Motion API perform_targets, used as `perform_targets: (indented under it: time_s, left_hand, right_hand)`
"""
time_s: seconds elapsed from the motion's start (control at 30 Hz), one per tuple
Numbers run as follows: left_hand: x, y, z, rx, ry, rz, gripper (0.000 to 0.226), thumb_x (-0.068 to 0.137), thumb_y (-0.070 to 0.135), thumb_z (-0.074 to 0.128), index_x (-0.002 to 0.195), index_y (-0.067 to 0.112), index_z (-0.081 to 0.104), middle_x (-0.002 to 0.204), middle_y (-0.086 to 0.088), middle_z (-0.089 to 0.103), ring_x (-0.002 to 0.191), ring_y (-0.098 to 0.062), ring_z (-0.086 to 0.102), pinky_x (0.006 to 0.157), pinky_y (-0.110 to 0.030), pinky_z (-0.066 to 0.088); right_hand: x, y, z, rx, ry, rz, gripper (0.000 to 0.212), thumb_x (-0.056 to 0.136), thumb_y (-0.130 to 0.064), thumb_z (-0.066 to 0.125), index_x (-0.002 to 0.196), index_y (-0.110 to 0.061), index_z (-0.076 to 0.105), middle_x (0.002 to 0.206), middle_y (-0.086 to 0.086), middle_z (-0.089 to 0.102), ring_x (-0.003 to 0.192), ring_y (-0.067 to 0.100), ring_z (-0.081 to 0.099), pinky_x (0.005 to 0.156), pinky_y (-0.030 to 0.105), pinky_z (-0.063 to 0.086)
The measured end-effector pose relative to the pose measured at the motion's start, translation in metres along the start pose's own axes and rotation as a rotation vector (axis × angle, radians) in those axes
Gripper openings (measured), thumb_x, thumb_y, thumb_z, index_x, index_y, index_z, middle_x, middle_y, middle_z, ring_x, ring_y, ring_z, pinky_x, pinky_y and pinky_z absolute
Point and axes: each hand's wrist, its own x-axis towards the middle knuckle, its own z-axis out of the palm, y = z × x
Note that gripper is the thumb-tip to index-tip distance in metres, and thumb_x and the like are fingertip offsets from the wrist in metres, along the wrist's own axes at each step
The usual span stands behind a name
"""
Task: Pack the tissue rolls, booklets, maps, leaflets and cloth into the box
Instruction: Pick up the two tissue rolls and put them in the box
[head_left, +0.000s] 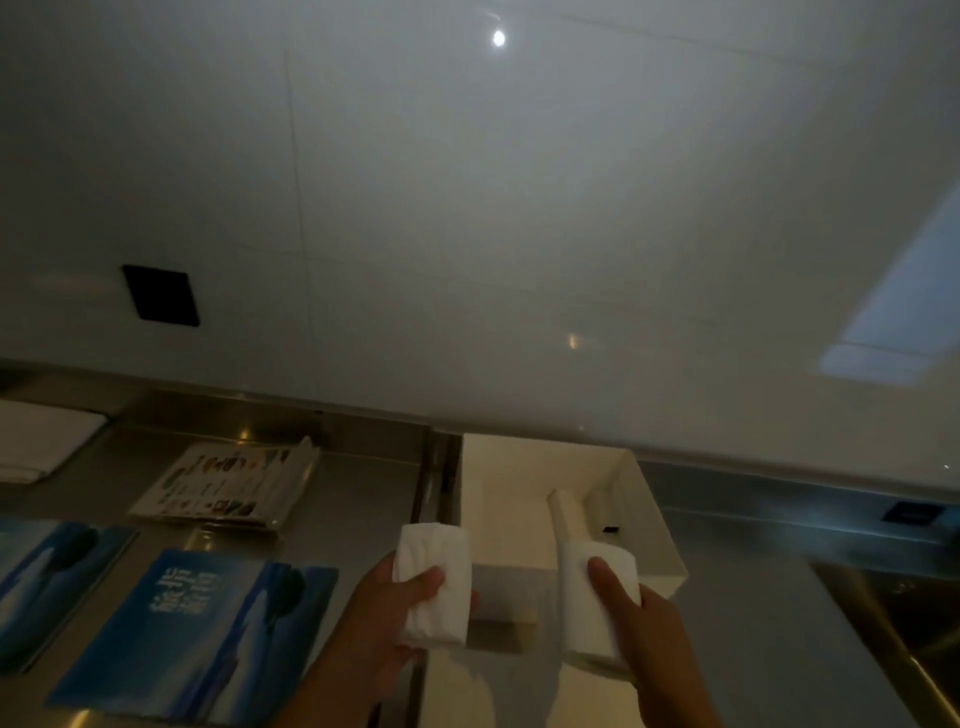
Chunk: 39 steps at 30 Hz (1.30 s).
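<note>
1. Your left grip (384, 613) is curled round a white tissue roll (434, 587), thumb pressed on its front, holding it upright just off the near left corner of the box.
2. Your right grip (639, 634) holds a second tissue roll (597, 597), thumb on its face, over the box's near right edge.
3. The white box (498, 493) sits open on the steel surface (353, 499), with a third roll (566, 514) lying inside toward its right wall.
4. Left of the box a stack of illustrated leaflets (228, 486) lies flat. Nearer you lie a blue booklet (192, 634) and a second blue booklet (47, 587) further left.
5. A folded white cloth (41, 441) rests at the far left, near the wall.
</note>
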Motion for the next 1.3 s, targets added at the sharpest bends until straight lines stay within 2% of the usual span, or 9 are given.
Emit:
perform_targets:
  time_s: [0.1,0.23,0.37,0.53,0.6,0.8,1.03,1.13,1.3]
  left_hand:
    - [0.009,-0.014,0.038,-0.056,0.015,0.009,0.031,0.087,-0.002,0.054,0.117,0.006,0.052,0.099,-0.03,0.066,0.063,-0.036,0.071,0.049,-0.04,0.058]
    - [0.019,-0.013,0.079,-0.065,0.061,0.06,0.031,0.084,0.007,0.06,0.115,0.01,0.055,0.092,-0.026,0.072,0.071,-0.037,0.072,0.052,-0.04,0.057]
    - [0.049,0.002,0.103,0.002,0.206,0.114,0.032,0.084,0.018,0.06,0.114,0.019,0.051,0.105,-0.016,0.062,0.091,-0.033,0.061,0.062,-0.035,0.051]
    - [0.112,0.021,0.126,0.269,0.199,0.187,0.028,0.086,0.014,0.056,0.114,0.015,0.053,0.1,-0.009,0.06,0.089,-0.028,0.058,0.068,-0.033,0.046]
    - [0.141,0.022,0.131,0.382,0.195,0.195,0.035,0.087,0.009,0.055,0.122,0.006,0.051,0.109,-0.014,0.059,0.094,-0.03,0.057,0.073,-0.034,0.046]
    - [0.22,0.009,0.129,0.688,0.262,0.18,0.04,0.082,0.001,0.06,0.121,0.001,0.051,0.122,-0.021,0.06,0.108,-0.035,0.059,0.09,-0.042,0.05]
    - [0.275,-0.021,0.116,1.071,0.208,0.095,0.032,0.084,0.015,0.062,0.114,0.004,0.063,0.119,-0.017,0.065,0.108,-0.03,0.062,0.089,-0.034,0.051]
    - [0.284,-0.033,0.105,1.194,0.307,0.041,0.043,0.088,0.009,0.055,0.129,0.001,0.044,0.127,-0.02,0.056,0.113,-0.033,0.057,0.08,-0.03,0.043]
    - [0.285,-0.048,0.101,1.448,0.354,0.117,0.062,0.089,0.006,0.055,0.14,0.003,0.02,0.137,-0.022,0.039,0.115,-0.033,0.053,0.089,-0.035,0.046]
  right_hand:
    - [0.02,-0.008,-0.032,-0.009,-0.055,-0.042,0.036,0.079,-0.046,0.068,0.086,-0.011,0.065,0.08,0.006,0.067,0.076,0.025,0.065,0.064,0.035,0.055]
    - [0.039,-0.021,-0.057,0.083,-0.138,-0.046,0.026,0.079,-0.042,0.068,0.08,-0.016,0.062,0.084,0.012,0.068,0.075,0.028,0.067,0.042,0.025,0.051]
    - [0.06,-0.041,-0.059,0.186,-0.17,-0.138,0.037,0.084,-0.038,0.063,0.115,-0.018,0.056,0.104,0.012,0.064,0.091,0.031,0.064,0.059,0.038,0.058]
    - [0.087,-0.061,-0.045,0.219,-0.222,-0.185,0.03,0.091,-0.021,0.057,0.12,-0.021,0.048,0.11,0.013,0.059,0.097,0.03,0.06,0.082,0.049,0.054]
    - [0.106,-0.064,-0.04,0.182,-0.244,-0.164,0.032,0.091,-0.018,0.057,0.121,-0.017,0.046,0.111,0.015,0.058,0.1,0.034,0.06,0.086,0.052,0.052]
    - [0.168,-0.06,-0.01,-0.005,-0.267,-0.099,0.035,0.082,-0.015,0.069,0.109,-0.018,0.046,0.101,0.01,0.058,0.083,0.023,0.061,0.061,0.034,0.053]
    - [0.213,-0.033,0.027,-0.354,-0.503,0.084,0.049,0.077,-0.015,0.075,0.114,-0.017,0.043,0.104,0.005,0.055,0.092,0.025,0.061,0.072,0.04,0.057]
    - [0.22,-0.024,0.039,-0.433,-0.628,0.225,0.046,0.078,-0.015,0.073,0.115,-0.015,0.046,0.104,0.005,0.056,0.086,0.018,0.06,0.064,0.032,0.056]
    - [0.225,-0.007,0.057,-0.585,-0.815,0.323,0.042,0.078,-0.013,0.073,0.113,-0.018,0.051,0.103,0.005,0.06,0.101,0.027,0.062,0.085,0.043,0.056]
